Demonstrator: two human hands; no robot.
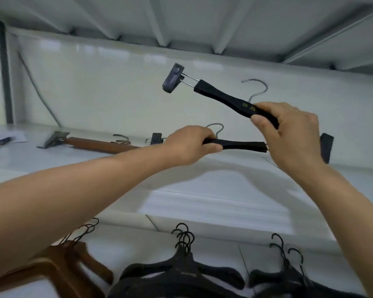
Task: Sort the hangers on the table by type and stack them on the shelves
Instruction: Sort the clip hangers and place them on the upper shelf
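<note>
1. At the far left of the white shelf I see a brown wooden clip hanger with metal clips. It lies flat, well apart from both hands.
2. At the bottom left, on the white surface below the shelf, sits a stack of brown wooden coat hangers with dark hooks, partly hidden by the left forearm.
3. The left hand is curled tight around the bar of a black clip hanger with a silver hook. I read that hanger as level and low over the shelf, but I cannot tell whether it touches.
4. At the bottom centre, a pile of black coat hangers with black hooks rests on the surface.
5. The right hand is clamped on a second black clip hanger, thumb across the bar near its silver hook. This one tilts up to the left, its clip end in the air before the shelf's back wall and above the first hanger.
6. At the bottom right lies another pile of black coat hangers.
</note>
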